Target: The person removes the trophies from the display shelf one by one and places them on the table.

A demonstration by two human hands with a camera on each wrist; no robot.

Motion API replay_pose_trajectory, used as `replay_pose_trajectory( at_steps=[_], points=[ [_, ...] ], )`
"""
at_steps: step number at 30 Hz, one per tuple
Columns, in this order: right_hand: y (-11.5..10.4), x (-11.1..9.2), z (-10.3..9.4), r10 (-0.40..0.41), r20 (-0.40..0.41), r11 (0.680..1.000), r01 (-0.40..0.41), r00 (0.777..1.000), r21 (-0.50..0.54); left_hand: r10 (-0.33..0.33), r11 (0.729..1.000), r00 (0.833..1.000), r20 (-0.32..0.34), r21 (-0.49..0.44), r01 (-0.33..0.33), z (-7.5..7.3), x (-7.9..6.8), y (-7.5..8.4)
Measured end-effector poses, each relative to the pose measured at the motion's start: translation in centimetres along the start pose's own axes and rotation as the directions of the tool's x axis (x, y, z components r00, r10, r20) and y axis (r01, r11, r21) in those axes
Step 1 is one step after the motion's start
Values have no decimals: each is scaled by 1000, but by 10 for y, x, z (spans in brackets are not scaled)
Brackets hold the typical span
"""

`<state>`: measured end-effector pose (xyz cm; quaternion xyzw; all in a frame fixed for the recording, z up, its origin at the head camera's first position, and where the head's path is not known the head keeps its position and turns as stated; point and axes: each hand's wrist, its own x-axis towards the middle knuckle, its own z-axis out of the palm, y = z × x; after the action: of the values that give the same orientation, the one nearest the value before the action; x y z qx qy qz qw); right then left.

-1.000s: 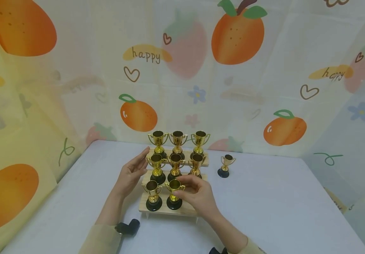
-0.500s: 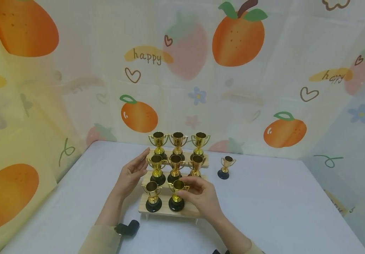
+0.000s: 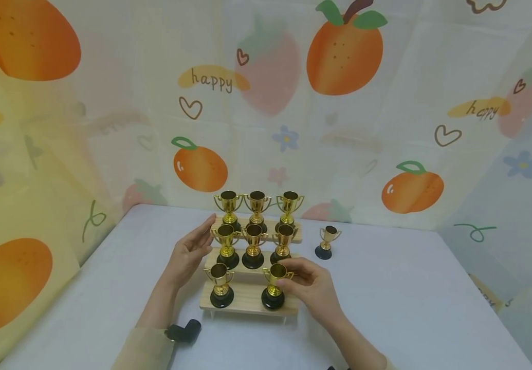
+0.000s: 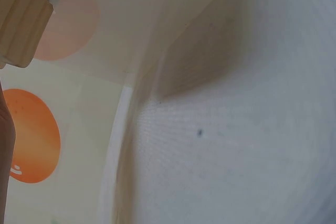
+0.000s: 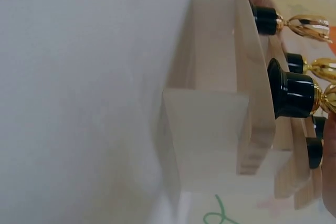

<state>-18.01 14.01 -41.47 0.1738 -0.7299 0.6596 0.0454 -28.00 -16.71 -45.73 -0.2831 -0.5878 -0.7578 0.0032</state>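
Note:
A three-step wooden display stand (image 3: pixel 247 299) stands on the white-covered table. My right hand (image 3: pixel 316 288) pinches a small gold trophy cup (image 3: pixel 272 299) with a black base at the right part of the lowest step. In the right wrist view, that trophy's black base (image 5: pixel 296 95) is right at the step's surface. Another trophy (image 3: pixel 221 288) stands at the left of the same step. Three trophies stand on the middle step (image 3: pixel 212 259) and three on the top step (image 3: pixel 298 234). My left hand (image 3: pixel 187 259) lies along the stand's left side, fingers extended to the top step's end.
A single trophy (image 3: pixel 326 244) stands upright on the table (image 3: pixel 386 298), right of the stand. Behind the table hangs a cloth (image 3: pixel 349 123) printed with fruit. A black wrist strap piece (image 3: pixel 186 331) shows by the left sleeve.
My right hand has slid its trophy rightward along the lowest step, from the middle to near the right end. My left hand has stayed at the stand's left side.

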Motion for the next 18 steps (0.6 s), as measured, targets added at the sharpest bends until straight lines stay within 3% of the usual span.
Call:
replay_pose_trajectory(
  at_steps=[18],
  points=[
    [-3, -17, -47, 90, -81, 995, -93, 993, -37, 6, 1000, 1000, 6, -15, -6, -1, 2, -2]
  ],
)
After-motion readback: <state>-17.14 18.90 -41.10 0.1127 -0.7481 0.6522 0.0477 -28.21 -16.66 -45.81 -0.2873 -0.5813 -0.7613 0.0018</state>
